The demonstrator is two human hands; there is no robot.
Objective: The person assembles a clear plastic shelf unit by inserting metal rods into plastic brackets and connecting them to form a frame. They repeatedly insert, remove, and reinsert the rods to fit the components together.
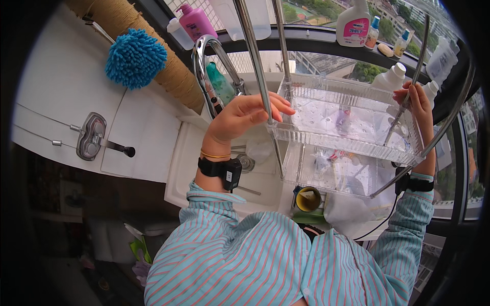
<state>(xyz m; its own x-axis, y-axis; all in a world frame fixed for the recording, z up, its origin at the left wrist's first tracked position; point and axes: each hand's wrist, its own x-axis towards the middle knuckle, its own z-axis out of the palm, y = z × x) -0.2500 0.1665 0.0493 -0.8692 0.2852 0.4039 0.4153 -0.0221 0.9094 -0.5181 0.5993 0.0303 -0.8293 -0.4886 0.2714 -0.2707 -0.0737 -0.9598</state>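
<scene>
A clear plastic shelf rack has an upper tray (326, 133) with ribbed walls, set between upright metal poles. Below it sits a second clear tray (326, 173). At the upper tray's near left corner, my left hand (242, 116) curls loosely round a metal pole (253, 48), thumb against one side and fingers behind. Over on the right, my right hand (419, 104) pinches another metal pole (422, 48) just above the tray's right end. Part of that hand's palm and wrist lies behind the tray wall and a front pole.
Left of the rack is a white sink (176, 176) with a chrome faucet (200, 66). A blue chenille duster (135, 58) lies by a rope-wrapped post (176, 76). Bottles, including a white spray bottle (353, 25), line the windowsill. A yellow-lined cup (308, 199) stands below the trays.
</scene>
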